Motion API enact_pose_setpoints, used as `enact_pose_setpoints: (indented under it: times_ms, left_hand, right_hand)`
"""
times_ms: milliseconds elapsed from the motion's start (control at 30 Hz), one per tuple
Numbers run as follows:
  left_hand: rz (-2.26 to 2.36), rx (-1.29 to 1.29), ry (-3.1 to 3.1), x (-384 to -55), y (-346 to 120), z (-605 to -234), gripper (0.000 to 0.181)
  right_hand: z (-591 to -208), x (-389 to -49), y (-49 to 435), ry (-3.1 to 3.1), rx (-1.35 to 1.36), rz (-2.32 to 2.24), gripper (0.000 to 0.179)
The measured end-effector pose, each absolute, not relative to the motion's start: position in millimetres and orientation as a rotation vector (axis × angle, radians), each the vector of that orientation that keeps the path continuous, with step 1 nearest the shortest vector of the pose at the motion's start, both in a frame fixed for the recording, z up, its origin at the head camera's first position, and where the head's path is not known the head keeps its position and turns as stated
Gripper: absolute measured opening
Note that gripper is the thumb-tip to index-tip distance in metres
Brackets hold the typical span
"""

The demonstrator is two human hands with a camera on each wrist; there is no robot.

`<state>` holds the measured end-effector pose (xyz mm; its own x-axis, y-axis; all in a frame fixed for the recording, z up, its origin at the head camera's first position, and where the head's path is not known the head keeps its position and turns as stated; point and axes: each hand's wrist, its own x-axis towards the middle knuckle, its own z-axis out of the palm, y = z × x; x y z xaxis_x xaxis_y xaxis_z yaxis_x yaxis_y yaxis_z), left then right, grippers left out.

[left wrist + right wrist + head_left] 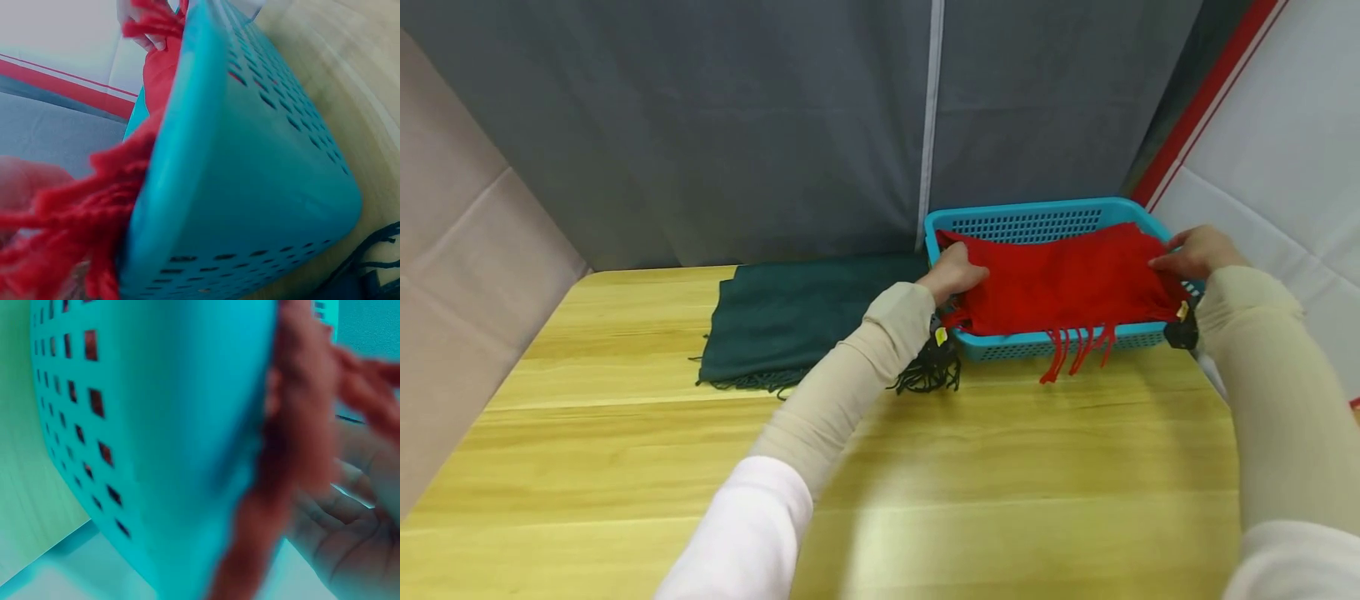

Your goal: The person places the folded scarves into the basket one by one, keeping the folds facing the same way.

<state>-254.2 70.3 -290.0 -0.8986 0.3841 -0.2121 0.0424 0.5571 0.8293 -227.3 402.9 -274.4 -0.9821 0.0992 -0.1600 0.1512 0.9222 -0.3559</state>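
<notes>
A folded red scarf (1060, 279) with fringed ends lies across the blue plastic basket (1037, 208), some strands hanging over its front rim. My left hand (957, 271) holds the scarf's left end, thumb on top. At the opposite end my right hand (1198, 252) grips the scarf's edge with thumb and fingers. In the left wrist view, red fringe (94, 212) partly covers the left hand (28, 184) beside the basket wall (250, 187). Blurred fringe (300, 412) crosses the right wrist view, with the right hand's palm (350, 537) partly visible behind it.
Left of the basket, a folded dark green scarf (790, 317) lies flat on the wooden table (625, 467), its fringe toward me. A grey curtain (737, 125) stands behind the table. Pale panels rise at left (460, 250) and right (1285, 150), the right one close to the basket.
</notes>
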Motion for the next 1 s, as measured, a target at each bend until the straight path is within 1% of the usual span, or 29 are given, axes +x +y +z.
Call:
enact_pose_setpoints:
  times_ms: [167,300,433,600,833,1000]
  left_hand:
    - [1.265,0.325,2.439,-251,71,-290,0.048]
    - [1.262,0.309,2.44,-248,71,-288,0.064]
    - [1.279,0.31,2.421,-245,71,-287,0.074]
    - [1.26,0.329,2.463,-241,72,-286,0.077]
    - [1.281,0.348,2.493,-239,70,-287,0.076]
    - [1.312,0.378,2.583,-239,69,-289,0.07]
  right_hand:
    - [-275,-224,401,2.934,0.179,-0.559,0.065]
    - [-273,-225,402,2.931,0.188,-0.561,0.064]
    - [-274,-227,406,2.96,0.205,-0.56,0.065]
    - [-276,-229,412,3.003,0.209,-0.552,0.072]
    - [-269,-218,399,3.059,0.178,-0.562,0.056]
    - [-270,-213,391,3.12,0.194,-0.636,0.057]
